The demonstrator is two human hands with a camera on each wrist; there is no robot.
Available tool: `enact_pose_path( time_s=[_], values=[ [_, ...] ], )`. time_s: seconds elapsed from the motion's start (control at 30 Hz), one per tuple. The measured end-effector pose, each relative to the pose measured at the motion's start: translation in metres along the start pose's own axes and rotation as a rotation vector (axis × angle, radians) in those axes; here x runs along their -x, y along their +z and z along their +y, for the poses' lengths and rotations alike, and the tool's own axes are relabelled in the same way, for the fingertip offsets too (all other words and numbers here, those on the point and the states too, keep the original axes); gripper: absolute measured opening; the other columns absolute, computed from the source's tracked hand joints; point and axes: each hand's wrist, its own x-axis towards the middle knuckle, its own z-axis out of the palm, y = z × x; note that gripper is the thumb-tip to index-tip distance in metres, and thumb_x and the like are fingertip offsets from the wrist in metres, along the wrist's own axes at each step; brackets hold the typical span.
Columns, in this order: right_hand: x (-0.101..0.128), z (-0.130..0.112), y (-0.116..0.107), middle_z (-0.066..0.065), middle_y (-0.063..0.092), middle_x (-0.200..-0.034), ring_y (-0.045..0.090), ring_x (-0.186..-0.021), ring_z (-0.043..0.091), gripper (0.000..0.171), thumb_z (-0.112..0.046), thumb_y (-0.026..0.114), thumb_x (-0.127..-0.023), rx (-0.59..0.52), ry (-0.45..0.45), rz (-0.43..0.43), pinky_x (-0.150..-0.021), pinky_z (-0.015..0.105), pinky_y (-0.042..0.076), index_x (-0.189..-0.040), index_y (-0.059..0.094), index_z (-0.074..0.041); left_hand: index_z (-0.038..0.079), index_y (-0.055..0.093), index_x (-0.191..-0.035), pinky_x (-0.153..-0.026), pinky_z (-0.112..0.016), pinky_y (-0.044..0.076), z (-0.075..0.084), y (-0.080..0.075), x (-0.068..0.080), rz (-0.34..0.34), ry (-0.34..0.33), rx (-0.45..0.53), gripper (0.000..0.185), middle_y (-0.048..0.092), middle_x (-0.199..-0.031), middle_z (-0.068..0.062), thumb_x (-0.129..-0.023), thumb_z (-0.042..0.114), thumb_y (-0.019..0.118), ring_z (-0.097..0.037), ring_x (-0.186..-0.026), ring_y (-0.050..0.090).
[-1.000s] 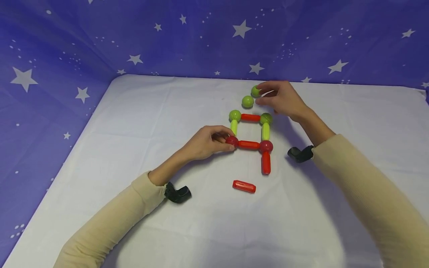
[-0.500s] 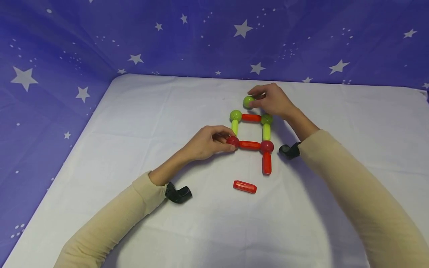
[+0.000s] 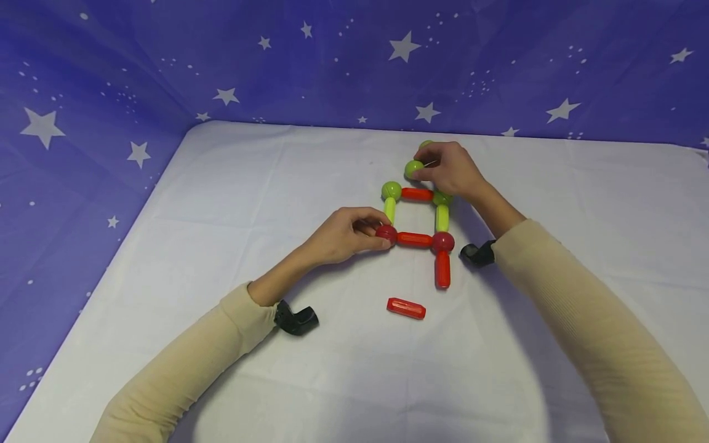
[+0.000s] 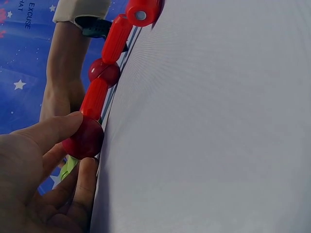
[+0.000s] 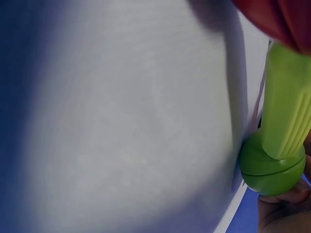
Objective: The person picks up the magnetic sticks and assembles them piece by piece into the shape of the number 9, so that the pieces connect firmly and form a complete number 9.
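A flat frame of red and green rods and balls (image 3: 416, 194) lies on the white cloth (image 3: 277, 184). My left hand (image 3: 374, 234) pinches its near-left red ball (image 3: 386, 233) between thumb and fingers; in the left wrist view that red ball (image 4: 83, 140) sits under my thumb, with a red rod (image 4: 95, 98) running on from it. My right hand (image 3: 429, 169) pinches a loose green ball (image 3: 413, 168) just beyond the frame's far edge. A second green ball (image 3: 425, 144) peeks out behind that hand. The right wrist view shows a green rod (image 5: 286, 111) joined to a green ball (image 5: 271, 167).
A loose red rod (image 3: 406, 308) lies near me, below the frame. Another red rod (image 3: 442, 269) hangs off the frame's near-right red ball (image 3: 443, 241). Star-printed blue fabric (image 3: 166, 61) walls the table at the back and left.
My right hand left the farther green ball, moved left and nearer, and now pinches the closer green ball. The left hand and frame have stayed still.
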Motion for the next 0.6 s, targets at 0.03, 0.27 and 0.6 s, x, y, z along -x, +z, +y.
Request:
enact_pose_path(
  time_s=[0.03,0.27,0.6],
  values=[
    [0.0004,0.0005,0.0002,0.021,0.062,-0.121,0.058,-0.112,0.034,0.035,-0.01,0.07,-0.092,-0.005,-0.001,0.003,-0.1,0.044,0.043,-0.122,0.063,0.004,0.011,0.07,-0.111,-0.078,-0.031,0.049,-0.0004,0.0001,-0.0002,-0.001,0.002,0.0,0.029,0.066,-0.092,-0.001,-0.085,0.019,0.08,-0.018,-0.086,0.06],
    [0.0004,0.0032,0.001,0.023,0.06,-0.124,0.058,-0.113,0.036,0.039,-0.008,0.069,-0.092,-0.017,-0.021,-0.005,-0.1,0.045,0.044,-0.127,0.06,0.004,0.011,0.07,-0.111,-0.078,-0.031,0.048,-0.0003,0.0002,0.0001,0.003,0.009,-0.008,0.03,0.066,-0.092,-0.001,-0.084,0.019,0.08,-0.018,-0.085,0.06],
    [0.0028,0.0033,0.0015,0.022,0.06,-0.119,0.056,-0.11,0.035,0.039,-0.01,0.069,-0.092,0.013,-0.003,-0.023,-0.096,0.046,0.045,-0.129,0.061,0.002,0.01,0.07,-0.112,-0.078,-0.03,0.049,0.0014,0.0,0.0004,0.002,0.003,-0.002,0.03,0.066,-0.092,-0.001,-0.084,0.018,0.08,-0.018,-0.085,0.06]
  ],
)
